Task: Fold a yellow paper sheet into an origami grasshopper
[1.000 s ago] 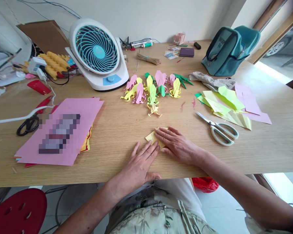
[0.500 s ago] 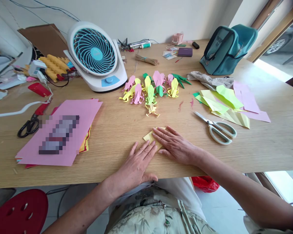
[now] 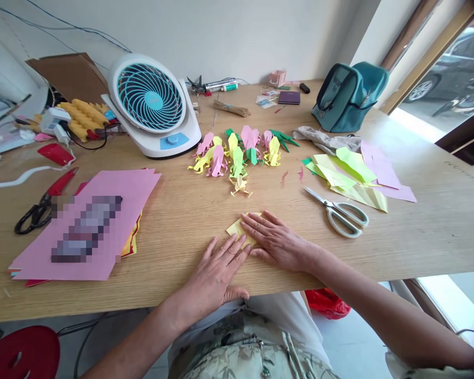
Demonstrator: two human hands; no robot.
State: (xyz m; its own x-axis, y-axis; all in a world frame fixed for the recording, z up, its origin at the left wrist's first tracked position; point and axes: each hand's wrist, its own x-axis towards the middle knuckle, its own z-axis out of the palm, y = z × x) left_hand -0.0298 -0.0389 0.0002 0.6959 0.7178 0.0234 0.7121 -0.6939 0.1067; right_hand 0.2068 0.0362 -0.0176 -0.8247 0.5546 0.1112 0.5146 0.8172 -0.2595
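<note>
A small piece of folded pale yellow paper (image 3: 234, 227) lies flat on the wooden table near its front edge. My right hand (image 3: 278, 241) rests across it, fingers stretched out and pressing down, covering much of the sheet. From the lower left my left hand (image 3: 221, 271) lies flat too, its fingertips on the paper's near edge and its thumb apart. Beyond them stands a yellow origami frog (image 3: 240, 185), in front of a cluster of pink, yellow and green folded-paper figures (image 3: 237, 160).
Scissors (image 3: 339, 211) lie right of my hands, below loose coloured paper sheets (image 3: 351, 176). At left is a stack of pink paper (image 3: 138, 197) beside red-and-black shears (image 3: 43, 205). A white fan (image 3: 152, 105) and a teal bag (image 3: 347, 100) stand farther back.
The camera view has shifted slightly, so the table's contents appear lower and a little to the left. Both hands stay flat on the yellow paper, with hardly any movement against it.
</note>
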